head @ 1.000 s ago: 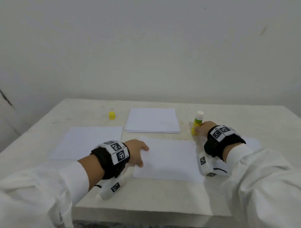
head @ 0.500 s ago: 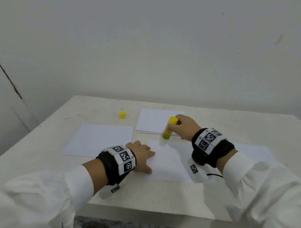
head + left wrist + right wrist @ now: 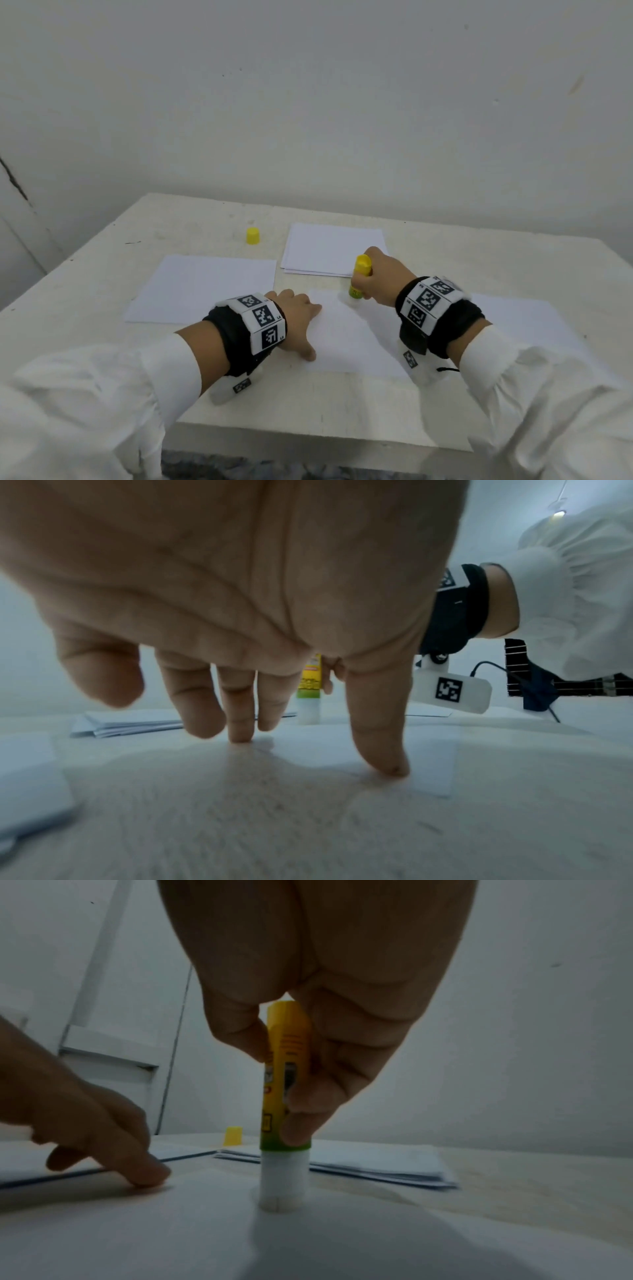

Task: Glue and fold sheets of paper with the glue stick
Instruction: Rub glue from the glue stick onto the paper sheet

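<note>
Right hand (image 3: 376, 277) grips the glue stick (image 3: 284, 1104) upright, its white tip pressed on the far edge of the middle sheet (image 3: 352, 339) on the bench (image 3: 308, 407). Left hand (image 3: 296, 315), fingers spread and straight, presses the sheet's left edge. The yellow cap (image 3: 252, 235) stands apart, beside the paper stack (image 3: 329, 246).

Right hand (image 3: 375, 279): a second ago at the right edge of the white sheet of paper nearest the front edge (image 3: 346, 337); now at its far edge, nearer the middle of the bench.
Yellow and green glue stick (image 3: 360, 277): then white tip upward, yellow base down; now turned over, white tip down on the sheet, upright.
</note>
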Demonstrator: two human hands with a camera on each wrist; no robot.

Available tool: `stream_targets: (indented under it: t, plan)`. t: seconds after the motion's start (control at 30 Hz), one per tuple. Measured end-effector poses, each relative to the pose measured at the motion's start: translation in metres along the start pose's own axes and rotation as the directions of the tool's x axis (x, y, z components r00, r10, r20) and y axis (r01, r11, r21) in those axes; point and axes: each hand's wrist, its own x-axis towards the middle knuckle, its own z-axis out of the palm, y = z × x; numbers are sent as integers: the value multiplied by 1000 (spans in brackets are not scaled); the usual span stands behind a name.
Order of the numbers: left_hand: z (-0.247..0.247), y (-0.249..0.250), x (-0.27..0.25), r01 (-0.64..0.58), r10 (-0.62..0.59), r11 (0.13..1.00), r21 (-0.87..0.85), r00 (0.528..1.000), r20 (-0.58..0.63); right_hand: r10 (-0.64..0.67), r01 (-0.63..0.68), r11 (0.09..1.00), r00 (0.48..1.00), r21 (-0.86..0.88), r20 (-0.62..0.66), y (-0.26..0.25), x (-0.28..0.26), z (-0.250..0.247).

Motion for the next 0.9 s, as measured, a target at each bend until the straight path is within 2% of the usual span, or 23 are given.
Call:
stream_targets:
  t: [0.17, 0.3, 0.43, 0.5, 0.6, 0.67, 0.77, 0.9]
  plan:
    - [-2, -5, 6, -10, 11, 1000, 13, 1000, -11, 118, -116, 993, 988, 29, -104, 47, -16, -30]
    - [-2, -15, 10, 11, -9, 997, -76, 1000, 19, 161, -160, 987, 972, 16, -172, 63, -18, -40]
    - [-1, -19, 10, 49, -42, 991, -121, 997, 61, 95, -55, 981, 973, 186, -210, 43, -23, -38]
    - [-5, -18, 8, 88, -81, 989, -115, 994, 70, 16, 12, 980, 990, 197, -142, 19, -27, -31]
    - [-5, -21, 12, 124, -116, 985, -118, 991, 70, -139, 138, 990, 990, 32, 15, -16, -23, -8]
    - [-5, -21, 13, 133, -127, 985, -110, 990, 52, -206, 209, 976, 977, -60, 60, -30, -14, 10]
    - [-9, -19, 8, 127, -124, 988, -86, 991, 39, -194, 205, 967, 977, -151, 82, -37, -1, 27]
    - [-14, -14, -1, 126, -120, 988, -94, 991, 65, -198, 212, 969, 973, -126, 117, -33, -7, 30]
